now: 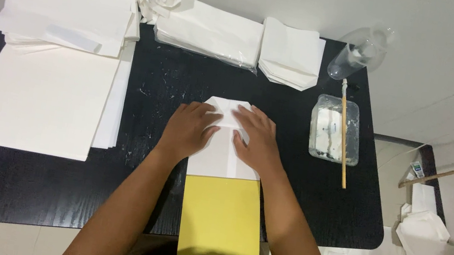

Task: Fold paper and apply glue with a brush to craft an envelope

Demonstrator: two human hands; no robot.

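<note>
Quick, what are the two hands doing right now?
Left hand: open, pressed flat on the folded white paper.
Right hand: open, pressed flat on the same paper.

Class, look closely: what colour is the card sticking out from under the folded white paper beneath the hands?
Yellow card, clearest in the head view.

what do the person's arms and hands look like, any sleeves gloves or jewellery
Both arms are bare from the bottom edge of the picture to the fingertips, with no sleeve in view. The left hand and right hand wear no gloves, and no ring, watch or bracelet shows.
</note>
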